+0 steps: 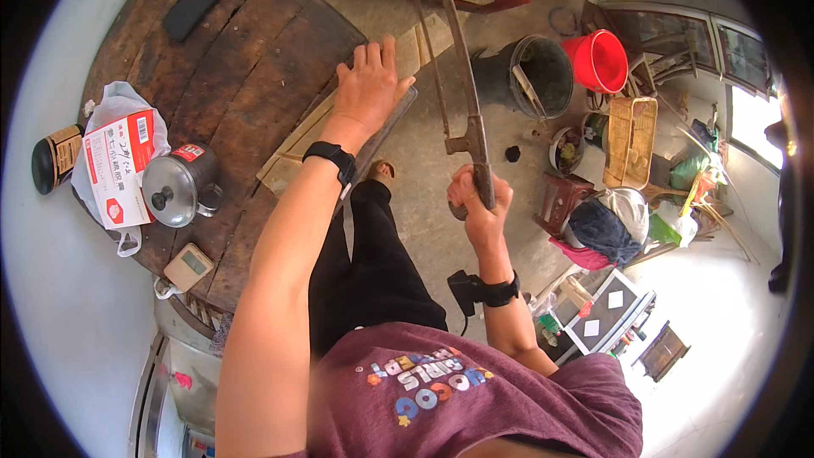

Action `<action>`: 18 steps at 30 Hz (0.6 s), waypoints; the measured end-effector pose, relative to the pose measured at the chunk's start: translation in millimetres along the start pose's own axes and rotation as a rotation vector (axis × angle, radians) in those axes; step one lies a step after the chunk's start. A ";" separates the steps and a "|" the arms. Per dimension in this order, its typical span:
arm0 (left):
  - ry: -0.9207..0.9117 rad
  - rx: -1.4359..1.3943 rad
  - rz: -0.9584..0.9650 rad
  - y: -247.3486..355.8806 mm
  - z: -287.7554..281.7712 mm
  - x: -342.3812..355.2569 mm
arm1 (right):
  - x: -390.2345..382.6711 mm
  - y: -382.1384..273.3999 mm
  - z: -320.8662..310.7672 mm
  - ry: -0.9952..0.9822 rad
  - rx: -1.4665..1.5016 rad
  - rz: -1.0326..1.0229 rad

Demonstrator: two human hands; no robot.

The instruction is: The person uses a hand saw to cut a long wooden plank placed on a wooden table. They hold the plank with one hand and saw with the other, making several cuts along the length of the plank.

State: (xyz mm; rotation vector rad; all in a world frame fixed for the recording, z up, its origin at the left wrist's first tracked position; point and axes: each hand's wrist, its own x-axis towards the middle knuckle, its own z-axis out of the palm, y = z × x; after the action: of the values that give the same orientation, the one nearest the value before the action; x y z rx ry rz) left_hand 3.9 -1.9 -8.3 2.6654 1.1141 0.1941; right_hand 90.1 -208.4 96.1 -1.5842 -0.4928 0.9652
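Board [292,153] runs 8 to 2 o'clock under my left hand [366,89], the nearer one, palm down with fingers loosely out. My right hand [487,203] is wrapped round the saw [476,125], angled toward 12; can't tell remotely if it's touching. Table [271,42] at 10.

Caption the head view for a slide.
The right hand grips a hacksaw while the left hand rests on a pale wooden board at the edge of a dark table.
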 end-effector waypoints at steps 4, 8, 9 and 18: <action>-0.022 -0.039 -0.045 -6.7 -7.1 -5.1 | -5.3 -19.4 -12.9 -0.027 -0.084 -0.042; -0.094 -0.150 -0.151 -22.8 -20.7 -16.7 | -3.0 -24.2 -18.1 -0.055 -0.037 -0.053; -0.101 -0.155 -0.154 -25.6 -24.0 -19.4 | -0.1 -23.1 -19.5 -0.064 -0.014 -0.046; 0.145 -0.249 -0.298 3.8 -28.1 -12.0 | 61.5 -23.0 -56.2 -0.101 0.119 0.100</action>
State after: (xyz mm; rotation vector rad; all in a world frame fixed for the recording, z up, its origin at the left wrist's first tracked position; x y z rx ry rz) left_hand -8.0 -8.1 19.3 2.2663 1.4126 0.4433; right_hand 174.5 -189.9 98.7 -1.4695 -0.4213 1.1343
